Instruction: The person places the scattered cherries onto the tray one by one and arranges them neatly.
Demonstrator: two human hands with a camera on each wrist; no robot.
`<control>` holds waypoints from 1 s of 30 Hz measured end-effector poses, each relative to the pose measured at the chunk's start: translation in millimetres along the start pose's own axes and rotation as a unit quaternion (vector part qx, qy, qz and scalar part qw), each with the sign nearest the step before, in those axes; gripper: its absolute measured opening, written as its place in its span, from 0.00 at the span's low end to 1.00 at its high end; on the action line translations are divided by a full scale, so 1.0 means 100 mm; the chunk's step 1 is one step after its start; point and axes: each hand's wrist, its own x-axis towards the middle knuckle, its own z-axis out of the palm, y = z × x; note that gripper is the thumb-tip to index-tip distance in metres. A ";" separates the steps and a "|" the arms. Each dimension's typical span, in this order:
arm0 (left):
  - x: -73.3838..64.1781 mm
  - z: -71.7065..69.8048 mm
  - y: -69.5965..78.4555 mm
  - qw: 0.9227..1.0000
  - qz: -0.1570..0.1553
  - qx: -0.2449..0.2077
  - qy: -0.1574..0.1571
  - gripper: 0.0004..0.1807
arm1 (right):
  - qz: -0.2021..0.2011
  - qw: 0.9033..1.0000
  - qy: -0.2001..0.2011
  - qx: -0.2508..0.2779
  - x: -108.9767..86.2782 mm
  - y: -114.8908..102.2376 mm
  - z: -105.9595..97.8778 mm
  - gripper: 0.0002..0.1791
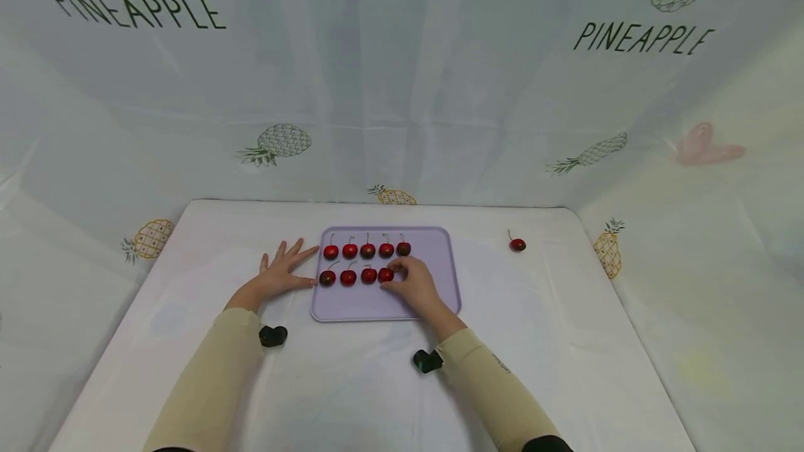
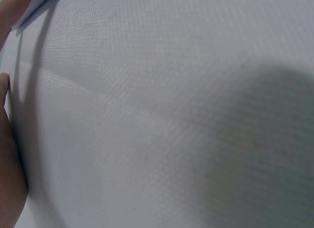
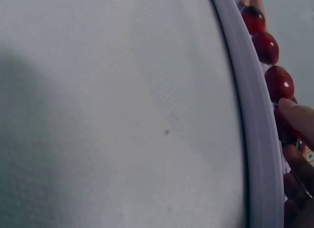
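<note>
On a light purple tray (image 1: 361, 309) stand two rows of red cherries with stems. The back row ends on the right with a dark cherry (image 1: 404, 249). At the right end of the front row, my right hand (image 1: 416, 287) pinches a cherry (image 1: 386, 275) between thumb and fingers; the right wrist view shows the thumb (image 3: 299, 119) against it. My left hand (image 1: 280, 276) spreads its fingers at the tray's left edge, thumb and index fingertips right at the rim. Only part of the left hand (image 2: 10, 174) shows along the left side of the left wrist view.
One loose cherry (image 1: 518, 245) lies on the white tablecloth (image 1: 553, 312) to the right of the tray. Behind the table hangs a pale curtain (image 1: 402, 75) printed with pineapples. Dark straps with small black pieces (image 1: 273, 336) sit at both wrists.
</note>
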 end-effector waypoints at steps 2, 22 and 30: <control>0.01 0.01 -0.01 1.000 -0.002 0.000 -0.001 0.48 | 0.005 1.000 -0.001 0.006 0.00 0.01 0.00 0.19; 0.00 0.00 0.02 1.000 -0.001 -0.007 -0.003 0.47 | -0.002 0.999 -0.021 0.035 -0.03 0.05 -0.07 0.17; 0.00 0.00 0.01 1.000 0.002 -0.007 -0.002 0.47 | 0.005 0.999 -0.024 0.036 -0.03 0.03 -0.08 0.17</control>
